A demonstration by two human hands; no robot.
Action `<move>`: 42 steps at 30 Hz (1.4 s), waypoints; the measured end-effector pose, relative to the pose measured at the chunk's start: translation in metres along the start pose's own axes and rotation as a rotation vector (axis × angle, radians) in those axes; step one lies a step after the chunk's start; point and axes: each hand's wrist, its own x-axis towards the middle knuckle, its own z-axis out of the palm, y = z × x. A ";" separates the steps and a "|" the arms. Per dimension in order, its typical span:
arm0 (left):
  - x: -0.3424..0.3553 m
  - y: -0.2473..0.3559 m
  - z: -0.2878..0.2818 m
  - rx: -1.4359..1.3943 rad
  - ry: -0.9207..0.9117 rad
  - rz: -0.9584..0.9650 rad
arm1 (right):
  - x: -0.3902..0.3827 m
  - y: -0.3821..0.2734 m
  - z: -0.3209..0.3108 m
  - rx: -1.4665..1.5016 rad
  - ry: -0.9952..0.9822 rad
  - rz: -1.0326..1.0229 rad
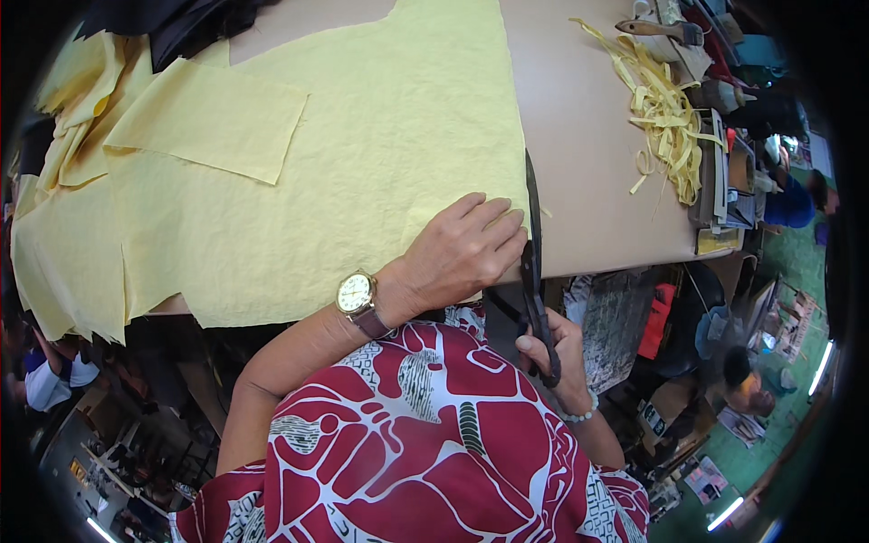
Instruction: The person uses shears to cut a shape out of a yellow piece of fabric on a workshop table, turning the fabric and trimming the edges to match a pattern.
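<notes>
A large piece of pale yellow fabric (344,136) lies spread over the table, its straight right side running down past my hands. Palm down, my left hand (466,244) rests on the fabric close to that side, with the fingers a little bent and slightly apart; the thumb is hidden. My right hand (563,357) is below the table's front edge, closed around the handles of dark scissors (533,262). The blades point away from me, along the fabric's right side. Whether they are parted cannot be made out.
Yellow fabric strips (665,118) are heaped at the table's right side, near a wooden-handled brush (656,29). A smaller yellow piece (213,118) lies on top of the large one. Crumpled yellow cloth (86,100) and dark fabric (172,27) are at the far left.
</notes>
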 end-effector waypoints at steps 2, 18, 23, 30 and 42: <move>0.000 0.000 0.000 -0.007 -0.003 0.002 | -0.001 0.001 -0.001 -0.003 -0.006 0.005; -0.002 0.002 -0.004 -0.075 -0.005 0.016 | 0.010 -0.004 0.002 0.084 -0.058 -0.090; -0.004 0.003 -0.004 -0.106 0.006 0.036 | 0.018 -0.011 0.006 0.068 -0.044 -0.113; -0.006 0.003 -0.003 -0.101 0.037 0.031 | 0.018 -0.010 0.010 0.035 -0.013 -0.127; -0.011 0.004 -0.004 -0.221 0.021 -0.065 | 0.012 -0.006 0.013 0.050 0.002 -0.029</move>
